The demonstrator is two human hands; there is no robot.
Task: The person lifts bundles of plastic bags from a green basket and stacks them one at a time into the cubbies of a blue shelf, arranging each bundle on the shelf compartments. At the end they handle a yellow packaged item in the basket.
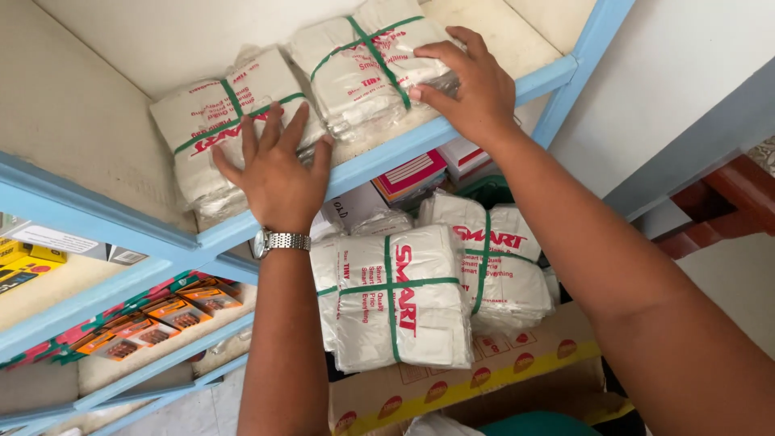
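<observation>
pressing flat left hand [277, 165] and right hand [472, 85] on shelved bundles [367, 60].

Left hand [276, 173] flat, fingers spread, right hand [472, 85] curled, arms raised

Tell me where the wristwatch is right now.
The silver wristwatch sits on the left wrist, centre-left in the head view, just below the left hand pressing a white bundle.

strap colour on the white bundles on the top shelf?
Green straps, crossed over each white bundle; head view.
</observation>
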